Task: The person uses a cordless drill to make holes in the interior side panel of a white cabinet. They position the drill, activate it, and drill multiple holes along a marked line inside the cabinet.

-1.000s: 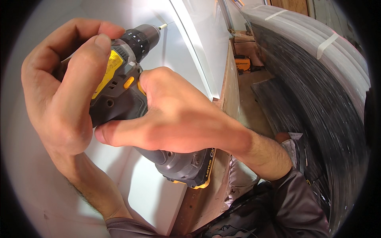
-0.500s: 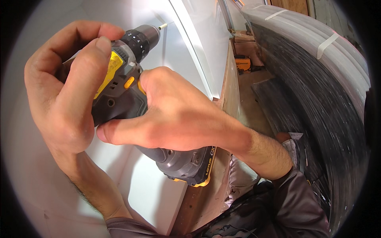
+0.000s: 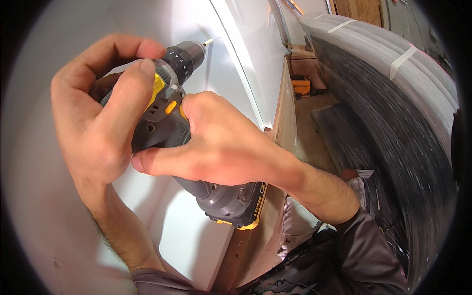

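Shifted slightly rightward, the drill (image 3: pixel 162 125) is held before a white panel (image 3: pixel 221 78), its handle (image 3: pixel 191 187) grasped by the right hand (image 3: pixel 214 152), its body (image 3: pixel 160 105) cupped by the left hand (image 3: pixel 105 113); judged rigid, base-heavy, best gripped by the handle.

Floor: brown strip (image 3: pixel 310 142), partly visible. At its far end rests an orange-and-black item (image 3: pixel 301 87); its kind cannot be determined. Toward the floor's right edge lies a dark streaked sheet (image 3: pixel 335 123), flat, its full extent hidden.
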